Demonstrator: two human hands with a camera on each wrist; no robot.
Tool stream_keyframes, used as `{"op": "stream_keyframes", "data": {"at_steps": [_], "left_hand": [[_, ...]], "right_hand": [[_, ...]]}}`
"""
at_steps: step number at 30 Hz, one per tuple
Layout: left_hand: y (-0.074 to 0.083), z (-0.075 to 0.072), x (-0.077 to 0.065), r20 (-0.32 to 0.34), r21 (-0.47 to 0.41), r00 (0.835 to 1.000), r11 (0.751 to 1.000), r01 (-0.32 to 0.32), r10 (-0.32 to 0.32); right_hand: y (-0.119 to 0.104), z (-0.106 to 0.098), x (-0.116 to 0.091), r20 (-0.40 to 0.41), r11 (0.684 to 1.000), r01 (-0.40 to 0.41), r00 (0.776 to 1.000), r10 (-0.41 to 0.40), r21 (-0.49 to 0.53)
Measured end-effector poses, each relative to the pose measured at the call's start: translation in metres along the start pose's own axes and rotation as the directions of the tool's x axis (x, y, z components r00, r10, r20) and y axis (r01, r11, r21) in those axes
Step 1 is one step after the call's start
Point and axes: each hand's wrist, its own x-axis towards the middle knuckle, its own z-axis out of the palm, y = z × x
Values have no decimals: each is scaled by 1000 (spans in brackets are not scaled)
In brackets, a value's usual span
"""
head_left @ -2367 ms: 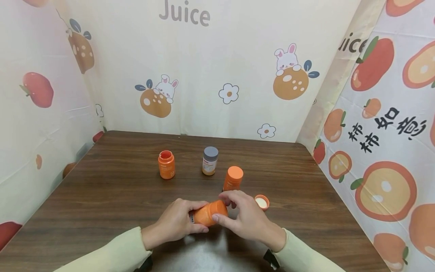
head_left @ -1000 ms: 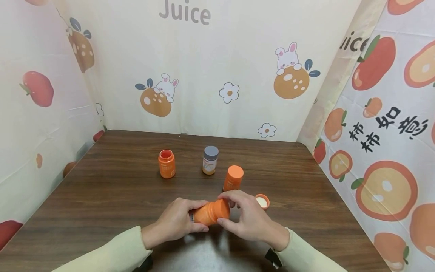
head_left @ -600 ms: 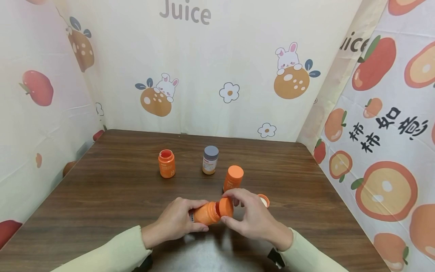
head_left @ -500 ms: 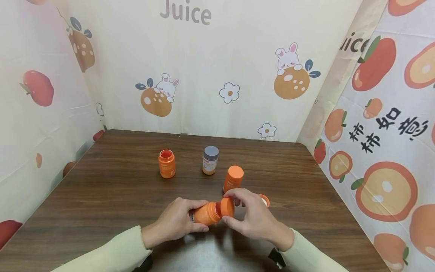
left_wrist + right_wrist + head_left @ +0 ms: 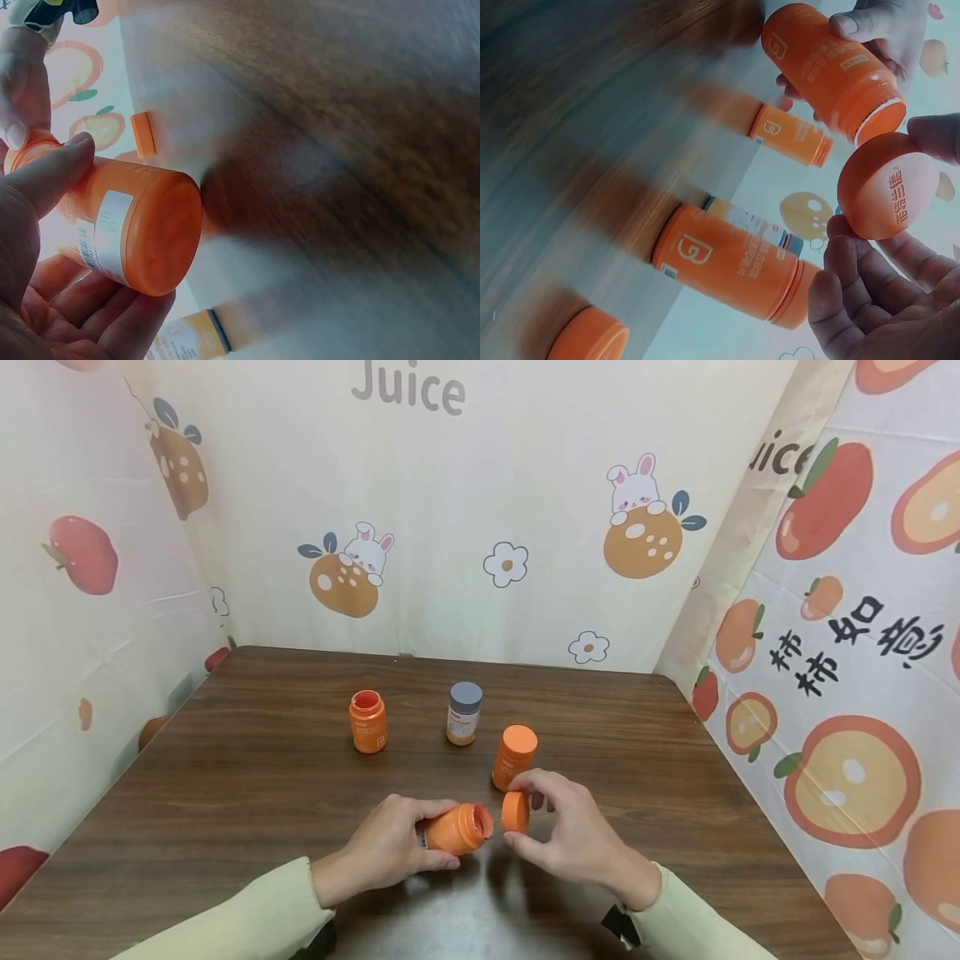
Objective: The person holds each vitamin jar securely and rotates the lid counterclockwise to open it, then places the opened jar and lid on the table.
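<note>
My left hand (image 5: 393, 843) grips an orange pill bottle (image 5: 452, 831), tilted on its side above the table with its uncapped mouth facing right. Just right of that mouth, the thumb and fingers of my right hand (image 5: 577, 831) pinch an orange screw cap (image 5: 515, 812), apart from the bottle. Raised lettering shows on the cap's top in the right wrist view. A second orange cap (image 5: 589, 337) lies on the table; my right hand hides it in the head view. Behind the right hand stands a capped orange bottle (image 5: 514, 756).
An uncapped orange bottle (image 5: 368, 723) stands upright at the back left of the dark wooden table (image 5: 247, 777). Between it and the capped bottle is a small jar (image 5: 463, 714) with a grey lid. Printed curtains (image 5: 450, 485) enclose the table's back and sides.
The cap has come off the bottle in my left hand. My right hand has carried it to the right, widening the gap. My left hand and the standing bottles have stayed in place.
</note>
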Motion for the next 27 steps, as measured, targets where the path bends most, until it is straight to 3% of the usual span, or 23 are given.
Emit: {"op": "stream_keyframes", "data": {"at_steps": [27], "left_hand": [[0,-2,-1,-9,-7,998,998,65,-65]], "right_hand": [[23,-12,-8,-52,993,-100,994,97,-63]]}}
